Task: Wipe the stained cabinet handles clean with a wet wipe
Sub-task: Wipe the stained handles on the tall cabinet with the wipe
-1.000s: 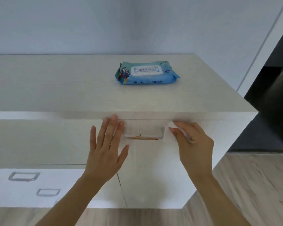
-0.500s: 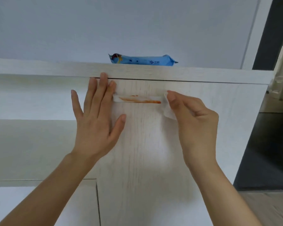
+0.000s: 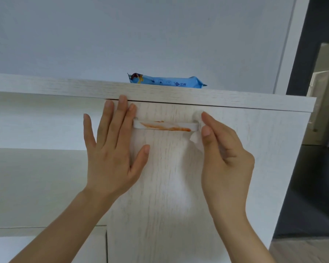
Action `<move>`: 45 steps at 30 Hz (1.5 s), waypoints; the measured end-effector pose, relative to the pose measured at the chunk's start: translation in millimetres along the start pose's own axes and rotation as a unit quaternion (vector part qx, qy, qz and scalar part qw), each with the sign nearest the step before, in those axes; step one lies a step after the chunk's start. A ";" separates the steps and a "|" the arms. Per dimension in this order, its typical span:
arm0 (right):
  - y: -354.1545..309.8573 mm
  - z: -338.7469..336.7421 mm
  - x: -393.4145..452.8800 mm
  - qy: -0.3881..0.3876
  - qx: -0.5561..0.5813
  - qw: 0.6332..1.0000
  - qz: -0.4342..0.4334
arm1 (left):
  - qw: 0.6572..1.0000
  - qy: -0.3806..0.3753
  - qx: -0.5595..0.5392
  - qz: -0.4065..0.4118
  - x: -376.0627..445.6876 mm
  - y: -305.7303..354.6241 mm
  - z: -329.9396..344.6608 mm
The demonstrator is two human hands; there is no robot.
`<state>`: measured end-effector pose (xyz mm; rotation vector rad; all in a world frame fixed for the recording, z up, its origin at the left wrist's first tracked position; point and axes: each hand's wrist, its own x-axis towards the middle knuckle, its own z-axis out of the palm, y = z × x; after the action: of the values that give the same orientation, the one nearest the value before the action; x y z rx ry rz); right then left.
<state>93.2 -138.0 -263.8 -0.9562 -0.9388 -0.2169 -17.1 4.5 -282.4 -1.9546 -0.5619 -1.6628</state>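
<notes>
Handle [image 3: 164, 126] streaked orange; left hand [image 3: 114, 147] lies flat at nine o'clock, right hand [image 3: 224, 156] pinches wet wipe [image 3: 195, 137] at three. Best: firm, full-length strokes leftward.

One cabinet [image 3: 235, 168] stands in view, with one door [image 3: 160, 186] and one handle [image 3: 165, 126] on it, at upper middle. One orange stain [image 3: 165, 127] runs along that handle. Two hands show: one left hand [image 3: 114, 149] on the left, one right hand [image 3: 224, 154] on the right. One white wet wipe [image 3: 195, 137] is in the right hand. One blue wipes pack [image 3: 166, 82] lies far, on top
</notes>
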 end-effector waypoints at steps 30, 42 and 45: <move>2.0 5.9 2.6 0.018 -0.095 0.993 -0.073 | 1.000 0.014 0.011 0.009 -1.6 -1.3 4.0; 1.1 -1.8 4.5 0.061 -0.064 0.988 -0.123 | 1.000 0.018 0.010 0.014 -2.8 -3.0 5.8; 3.8 3.3 3.3 0.036 -0.112 0.979 -0.167 | 1.000 0.017 0.011 0.014 -2.4 -2.5 5.3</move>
<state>95.3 -132.5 -262.8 -0.9839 -1.0205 -0.6492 -14.9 9.8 -285.1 -1.9074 -0.5348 -1.6624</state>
